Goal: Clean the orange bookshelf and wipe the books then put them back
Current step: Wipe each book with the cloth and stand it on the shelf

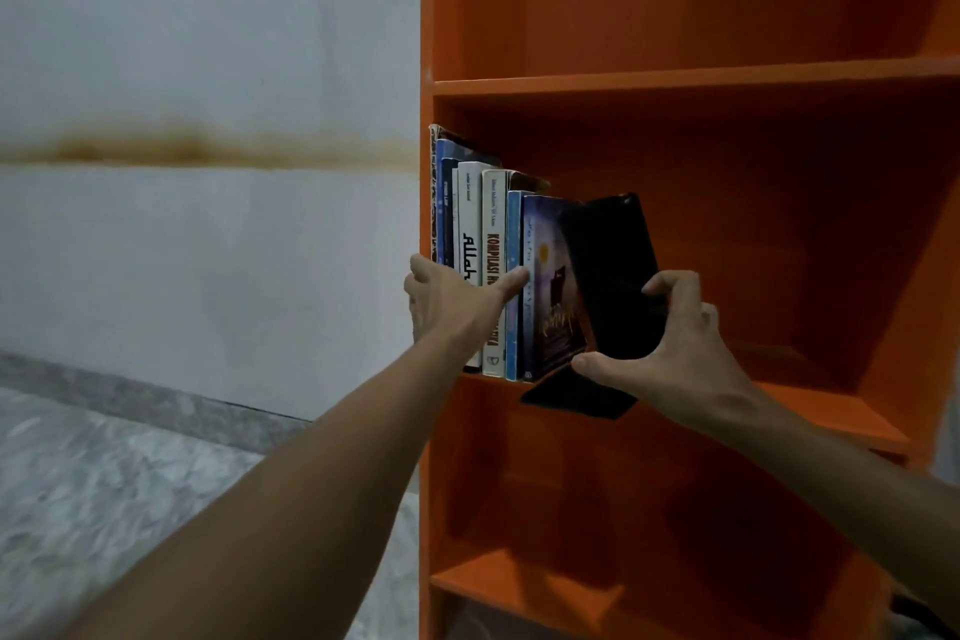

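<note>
The orange bookshelf (727, 78) stands against a pale wall (208, 42), and most of its compartments show bare boards. That fits a unit that has been emptied for cleaning and is now being refilled.

The books (470, 203) stand upright in a tight row at the left end of the middle shelf (831, 411). Their spines face out at the front edge, and the first one is against the left side panel. Packing them from that corner gives the row a fixed wall on one side, so only its right end needs support.

A black bookend (608, 250) provides that support. Its upright plate leans slightly away from the last book, the dark-covered one (550, 276), and its flat foot (576, 400) hangs over the shelf's front edge. It does not look seated yet. It probably has to go further back and closer to the row before it will hold anything.

The left hand (452, 301) lies spread across the lower spines. Its fingers are stretched out and pressing, not gripping, most likely to keep the row from fanning open or tipping forward. The right hand (675, 343) clasps the bookend, with the thumb at the plate's lower corner and the fingers curled round its right edge. That grip lets it steer the plate toward the books.
</note>
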